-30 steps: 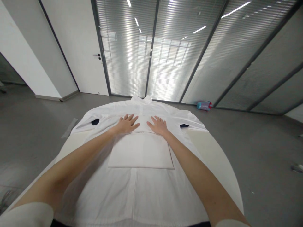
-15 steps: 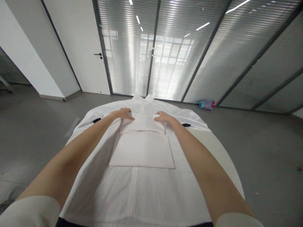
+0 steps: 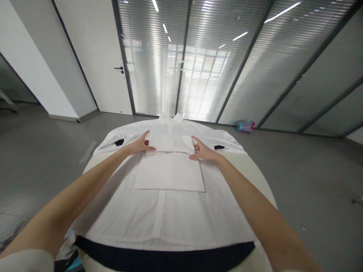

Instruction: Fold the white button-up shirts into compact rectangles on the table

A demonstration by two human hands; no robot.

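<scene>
A white long-sleeved garment [image 3: 141, 219] lies spread out, with its collar [image 3: 171, 118] at the far end and a dark hem band [image 3: 167, 257] nearest me. On its middle rests a flat white rectangular piece [image 3: 171, 173]; whether it is cloth or paper I cannot tell. The far part of this piece is a smaller folded layer [image 3: 170, 143]. My left hand [image 3: 141, 144] grips that layer's left edge, thumb on top and fingers at the side. Its right edge is in my right hand [image 3: 201, 149], thumb toward me, fingertips partly hidden.
A pale round table [image 3: 259, 177] supports the garment. Dark cuffs [image 3: 119, 142] show at both sleeves. On the floor by the glass partition lies a blue and red patterned object [image 3: 245, 127]. A clear strip [image 3: 87, 152] lies on the floor to the left.
Both hands have slid toward me along the sides of the folded layer. The view has shifted so the dark hem band now shows fully.
</scene>
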